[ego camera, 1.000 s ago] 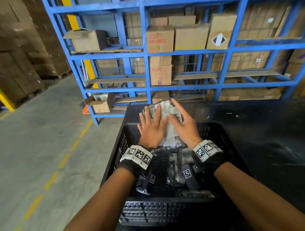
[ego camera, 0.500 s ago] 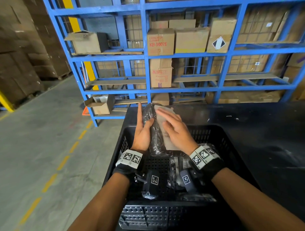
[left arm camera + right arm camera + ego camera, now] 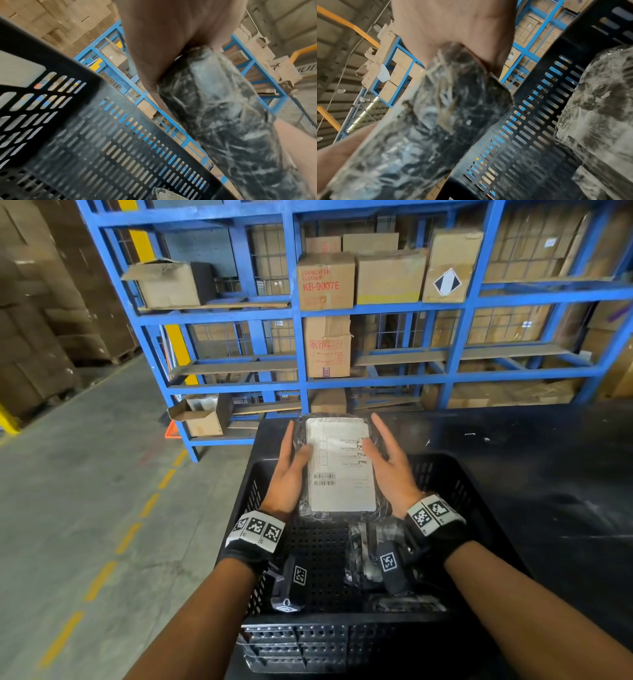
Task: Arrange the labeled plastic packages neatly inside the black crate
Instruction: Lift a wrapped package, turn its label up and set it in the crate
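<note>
Both hands hold one labeled package above the far end of the black crate.

The left hand (image 3: 286, 474) and the right hand (image 3: 390, 470) stand at 9 and 3 o'clock of the labeled plastic package (image 3: 339, 463); the fingers are nearly straight along its side edges and each thumb lies on its front, so it is clamped between the palms, label up. The black crate (image 3: 455, 484) has slotted walls and a perforated floor, and it stands on a dark, dusty table (image 3: 548, 457). More wrapped packages (image 3: 366, 556) lie in the crate at 6 o'clock of the held one. At 12 o'clock rises a blue steel rack (image 3: 298, 313) with cardboard boxes (image 3: 325, 280). At 9 o'clock runs a grey concrete floor (image 3: 85, 474) with a dashed yellow line (image 3: 130, 537).
</note>
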